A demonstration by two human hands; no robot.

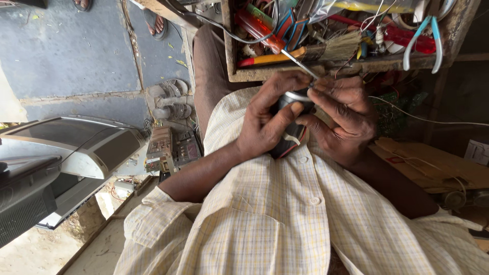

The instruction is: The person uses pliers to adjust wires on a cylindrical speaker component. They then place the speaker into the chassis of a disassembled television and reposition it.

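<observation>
Two hands: both of yours close on one small cylindrical part with a dark body and a silvery cap (294,114), held over your lap against your checked shirt (285,214)
Long axis: it runs from the silvery end near your fingertips down toward your belly, tilted a little to the left of the view
Left hand (267,119): fingers (277,86) clamped round the body from the left side, thumb laid across its front
Right hand (344,114): fingers pinched together at the silvery end, touching it from the right; what they pinch is too small to tell
Nearer hand: your left carries the part, your right only meets its upper end
Screwdriver (277,48): its metal shaft slants down to just beside your right fingertips
Tool tray (305,71): just beyond your hands, crowded with pliers (423,38), a brush (336,48) and wires
Floor side: circuit boards (170,147) and a grey casing (76,147) lie well apart to your left
</observation>
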